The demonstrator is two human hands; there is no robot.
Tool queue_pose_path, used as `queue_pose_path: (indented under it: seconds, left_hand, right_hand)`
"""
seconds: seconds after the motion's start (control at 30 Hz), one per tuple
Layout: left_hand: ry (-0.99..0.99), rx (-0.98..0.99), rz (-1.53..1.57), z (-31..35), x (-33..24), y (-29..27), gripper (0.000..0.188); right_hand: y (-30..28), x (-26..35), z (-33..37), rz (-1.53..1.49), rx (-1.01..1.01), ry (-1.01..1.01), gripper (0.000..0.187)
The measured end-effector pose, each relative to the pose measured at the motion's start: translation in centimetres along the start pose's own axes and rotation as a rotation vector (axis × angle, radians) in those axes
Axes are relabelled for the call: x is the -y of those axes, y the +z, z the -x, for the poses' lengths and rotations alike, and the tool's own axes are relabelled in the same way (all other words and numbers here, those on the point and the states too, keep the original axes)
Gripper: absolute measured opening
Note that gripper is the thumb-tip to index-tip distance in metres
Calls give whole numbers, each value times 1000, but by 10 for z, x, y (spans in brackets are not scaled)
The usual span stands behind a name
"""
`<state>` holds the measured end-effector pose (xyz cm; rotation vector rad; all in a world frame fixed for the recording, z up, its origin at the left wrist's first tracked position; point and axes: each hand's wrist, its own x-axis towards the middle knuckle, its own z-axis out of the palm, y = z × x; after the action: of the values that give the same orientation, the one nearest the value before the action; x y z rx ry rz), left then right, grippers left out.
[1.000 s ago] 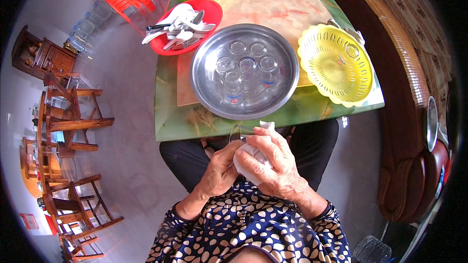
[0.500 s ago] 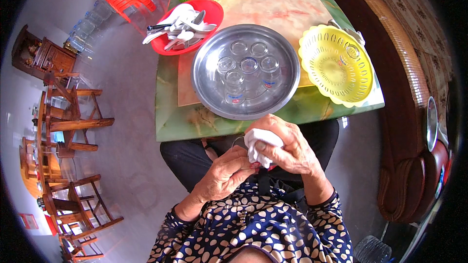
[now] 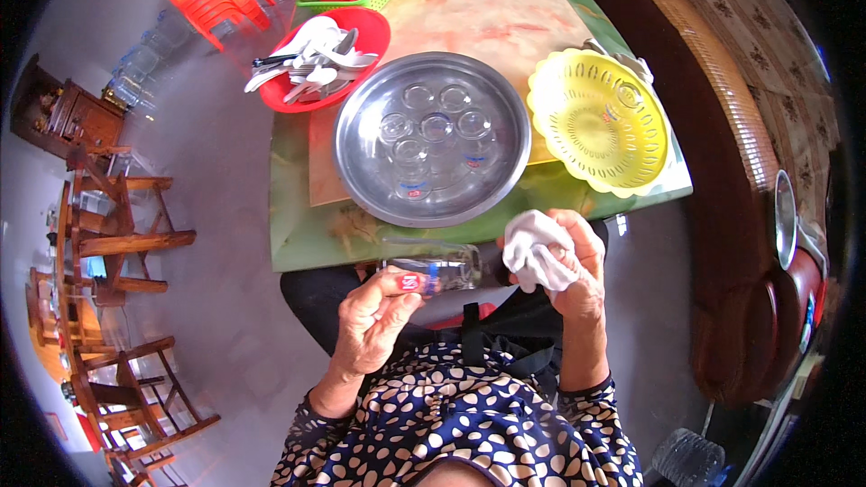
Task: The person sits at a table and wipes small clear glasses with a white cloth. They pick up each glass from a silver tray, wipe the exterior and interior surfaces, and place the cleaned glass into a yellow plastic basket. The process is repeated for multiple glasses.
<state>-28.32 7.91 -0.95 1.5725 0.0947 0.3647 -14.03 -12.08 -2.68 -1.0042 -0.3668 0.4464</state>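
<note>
Both forearms extend forward from the body, the left forearm [image 3: 336,390] slanting inward, the right forearm [image 3: 585,356] pointing almost straight ahead. The left hand [image 3: 373,325] grips from the left, its fingers [image 3: 377,289] and thumb pinching (the thumb lies on the side nearer the body). The right hand [image 3: 580,271], slightly farther forward, curls its fingers leftward in a grasp, a clear gap between the two hands

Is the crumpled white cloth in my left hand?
No, the crumpled white cloth is in your right hand, while your left hand holds a clear glass.
</note>
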Motion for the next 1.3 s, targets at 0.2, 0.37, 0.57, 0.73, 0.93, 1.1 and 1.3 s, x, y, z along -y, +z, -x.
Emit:
queue_pose_path:
  seconds: [0.2, 0.37, 0.57, 0.73, 0.93, 1.1, 1.3]
  left_hand:
    - [-7, 2, 7, 3, 0, -1, 12]
    - [-27, 28, 53, -1, 0, 0, 14]
    - [-100, 37, 67, -1, -6, 11, 14]
    - [-121, 30, -97, -1, -1, 17, 18]
    - [-247, 83, 91, 3, -9, 30, 19]
    - [-179, 54, 60, 4, -10, 30, 18]
    - [-189, -5, 7, 5, -9, 29, 19]
  right_hand:
    - [-27, 15, 9, 194, 157, -159, 28]
    - [-38, 23, 19, 897, -139, -137, 11]
    - [-31, 39, 26, 425, -94, -102, 17]
    - [-2, 39, 20, -95, -19, -140, 19]
    - [37, -6, 15, -95, -109, -257, 26]
    - [38, -25, 12, 545, 196, -477, 47]
    - [38, -40, 19, 666, 131, -377, 28]
